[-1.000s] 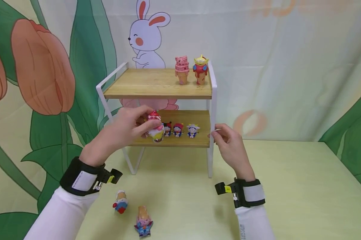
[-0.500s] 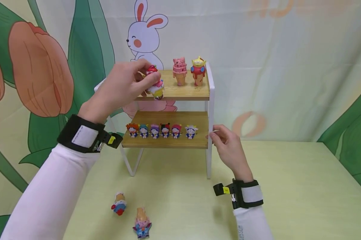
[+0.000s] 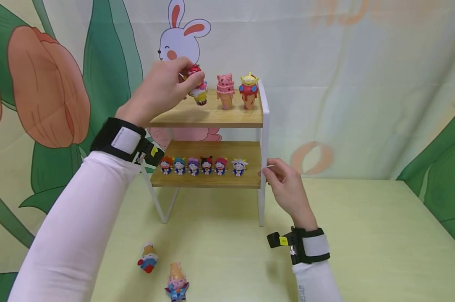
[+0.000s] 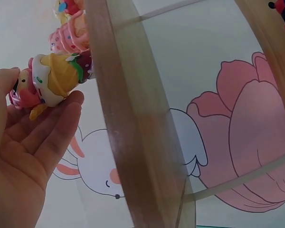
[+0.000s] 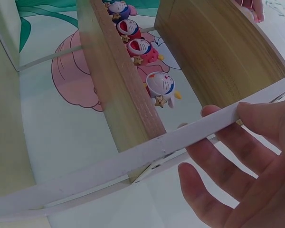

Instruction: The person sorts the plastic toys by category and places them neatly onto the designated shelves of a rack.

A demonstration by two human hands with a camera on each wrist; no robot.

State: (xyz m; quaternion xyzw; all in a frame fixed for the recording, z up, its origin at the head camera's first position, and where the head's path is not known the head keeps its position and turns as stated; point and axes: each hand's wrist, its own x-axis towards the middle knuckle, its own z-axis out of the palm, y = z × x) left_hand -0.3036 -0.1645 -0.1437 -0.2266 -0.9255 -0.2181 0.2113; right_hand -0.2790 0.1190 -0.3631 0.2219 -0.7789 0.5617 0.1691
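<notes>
Over the upper board (image 3: 227, 118) of a two-tier shelf, my left hand (image 3: 159, 90) pinches an ice-cream-cone figurine (image 3: 200, 96) with a red top between thumb and fingers. It is upright, its cone tip close over the board. In the left wrist view, the thumb and fingertips press the figurine (image 4: 54, 78) by its upper part, and the cone end points at the board. My right hand (image 3: 288, 188) grips the shelf's white side frame (image 3: 263, 197); in the right wrist view the thumb lies on one side of the bar (image 5: 109, 160), fingers behind it.
A pink cone figurine (image 3: 225, 91) and a red-and-yellow one with pointed ears (image 3: 248, 91) stand at the upper board's right. Several small hooded figurines (image 3: 206, 166) line the lower board (image 3: 212, 181). Two more cone figurines (image 3: 148, 259) (image 3: 176, 282) lie on the table (image 3: 363, 243).
My left hand has risen from in front of the lower board to above the upper one, carrying the cone figurine. My right hand has stayed on the frame.
</notes>
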